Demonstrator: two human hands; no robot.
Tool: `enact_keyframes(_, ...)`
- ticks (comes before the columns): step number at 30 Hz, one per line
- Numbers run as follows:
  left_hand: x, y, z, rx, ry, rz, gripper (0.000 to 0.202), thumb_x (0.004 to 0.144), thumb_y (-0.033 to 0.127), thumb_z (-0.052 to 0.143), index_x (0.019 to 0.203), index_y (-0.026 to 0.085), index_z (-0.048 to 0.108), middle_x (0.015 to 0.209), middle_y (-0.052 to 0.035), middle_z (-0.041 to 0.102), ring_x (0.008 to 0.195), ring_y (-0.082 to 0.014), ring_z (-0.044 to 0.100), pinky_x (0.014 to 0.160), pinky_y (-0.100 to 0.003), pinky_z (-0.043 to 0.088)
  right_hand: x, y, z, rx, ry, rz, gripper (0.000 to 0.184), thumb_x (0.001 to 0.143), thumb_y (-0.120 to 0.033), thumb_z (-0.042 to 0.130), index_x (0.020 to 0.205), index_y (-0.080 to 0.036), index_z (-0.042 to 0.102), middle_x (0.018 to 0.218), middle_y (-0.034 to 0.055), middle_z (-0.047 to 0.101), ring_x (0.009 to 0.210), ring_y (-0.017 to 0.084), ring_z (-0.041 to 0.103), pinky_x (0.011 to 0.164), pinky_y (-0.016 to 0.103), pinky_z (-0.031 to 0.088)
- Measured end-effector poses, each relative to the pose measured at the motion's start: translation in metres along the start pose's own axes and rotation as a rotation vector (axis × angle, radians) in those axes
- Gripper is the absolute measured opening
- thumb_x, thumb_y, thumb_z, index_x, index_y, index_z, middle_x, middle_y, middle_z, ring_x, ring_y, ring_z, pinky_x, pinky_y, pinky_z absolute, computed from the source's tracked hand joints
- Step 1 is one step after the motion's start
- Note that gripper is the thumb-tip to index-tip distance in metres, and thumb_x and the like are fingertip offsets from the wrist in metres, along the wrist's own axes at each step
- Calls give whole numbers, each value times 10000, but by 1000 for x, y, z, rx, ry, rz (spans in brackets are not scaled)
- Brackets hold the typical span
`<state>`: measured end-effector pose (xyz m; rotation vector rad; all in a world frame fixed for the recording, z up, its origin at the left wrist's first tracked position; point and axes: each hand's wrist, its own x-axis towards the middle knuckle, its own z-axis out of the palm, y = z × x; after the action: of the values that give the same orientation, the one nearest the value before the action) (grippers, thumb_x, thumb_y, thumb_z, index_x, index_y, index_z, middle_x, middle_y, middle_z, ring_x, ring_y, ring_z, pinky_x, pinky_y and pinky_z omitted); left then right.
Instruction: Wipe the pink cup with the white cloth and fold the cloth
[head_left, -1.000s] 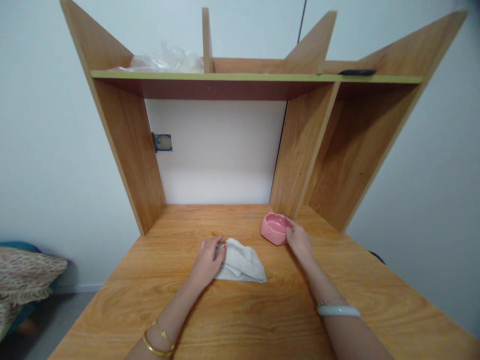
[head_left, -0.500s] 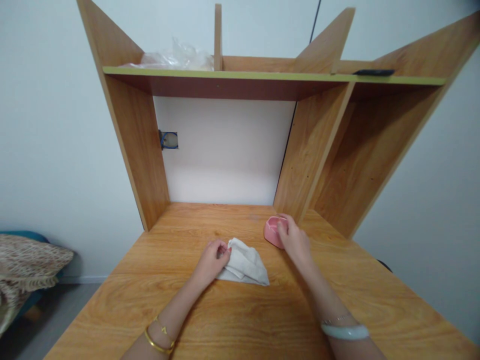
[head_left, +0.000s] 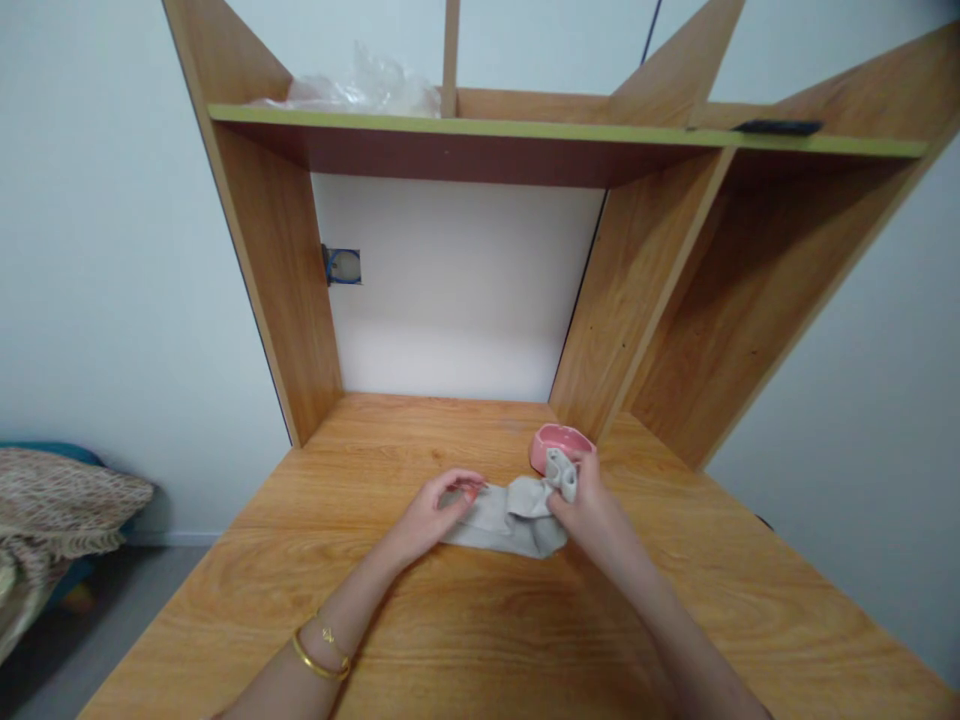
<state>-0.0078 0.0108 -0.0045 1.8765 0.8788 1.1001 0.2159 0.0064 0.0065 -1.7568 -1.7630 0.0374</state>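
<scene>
A light grey-white cloth [head_left: 499, 520] lies partly spread on the wooden desk, its right part bunched and lifted. My right hand [head_left: 592, 500] grips that raised bunch between thumb and fingers. At the cloth's left end, my left hand [head_left: 439, 508] has its thumb and curled fingers closed around the edge; some fingertips are hidden. A pink angular bowl [head_left: 551, 438] sits just behind the bunched cloth, and my right hand partly covers its right side.
The wooden desk [head_left: 375, 640] runs back to a shelf unit with an upright divider [head_left: 637, 290] right of the bowl. On the upper shelf [head_left: 480, 128] are a clear plastic bag [head_left: 367, 90] and a flat black item [head_left: 778, 127]. A woven blanket [head_left: 67, 500] lies at far left.
My right hand has left the bowl and taken hold of the cloth, lifting its right part. The cloth is more stretched out to the right. My left hand remains at its left end.
</scene>
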Motion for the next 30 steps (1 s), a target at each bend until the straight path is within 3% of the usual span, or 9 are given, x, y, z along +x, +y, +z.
enact_keyframes(3,0,-9,-1,273,-22,40,203,795,255,503,965,190,595,1004,-67,618,976,-193,537,892,-340,393,-2,44,-10,59,7,91,540,731,-286,465,1218,-156,271,777,38,586,649,201,593,582,288,427)
enact_keyframes(5,-1,-13,-2,427,-74,68,207,765,231,523,957,207,594,997,-55,612,978,-202,526,900,-354,384,-9,68,-14,3,47,102,619,729,-317,459,1266,-104,238,820,78,583,691,225,595,620,326,445)
enact_keyframes(8,-2,-15,-6,557,-140,85,257,727,189,527,976,226,580,1025,-43,593,994,-210,511,911,-368,373,-26,86,-16,-153,182,17,537,738,-319,441,1229,-120,358,1005,149,553,945,284,543,785,402,420)
enact_keyframes(11,-3,-14,-13,616,-201,82,344,676,139,526,1004,233,570,1047,-39,576,1016,-218,497,919,-373,362,-39,82,-15,-196,77,-131,407,746,-289,445,1134,-174,490,1028,120,574,968,268,525,831,405,395)
enact_keyframes(16,-2,-19,-28,610,-265,39,449,591,81,501,1011,224,571,1029,-38,573,971,-208,510,886,-340,389,-44,63,-18,-185,-171,-305,329,745,-199,478,1057,-237,578,1048,70,610,1006,238,511,860,402,369)
enact_keyframes(21,0,-26,-32,642,-225,21,415,627,58,476,997,214,581,990,-40,581,947,-190,522,863,-317,403,-42,75,-15,-51,-215,-277,246,762,-207,471,956,-205,622,951,77,642,911,212,567,831,379,418)
enact_keyframes(26,4,-23,-30,714,-171,30,174,764,163,488,883,195,611,912,-52,619,884,-188,552,821,-306,411,-40,91,-12,143,-216,-219,227,756,-293,510,917,-193,636,936,77,652,911,214,576,851,379,432)
enact_keyframes(30,6,-20,-31,761,-104,38,188,834,240,443,845,193,625,867,-54,637,843,-184,562,793,-301,412,-40,95,-13,249,-217,-163,230,779,-346,484,849,-211,656,906,70,670,887,221,589,845,385,443)
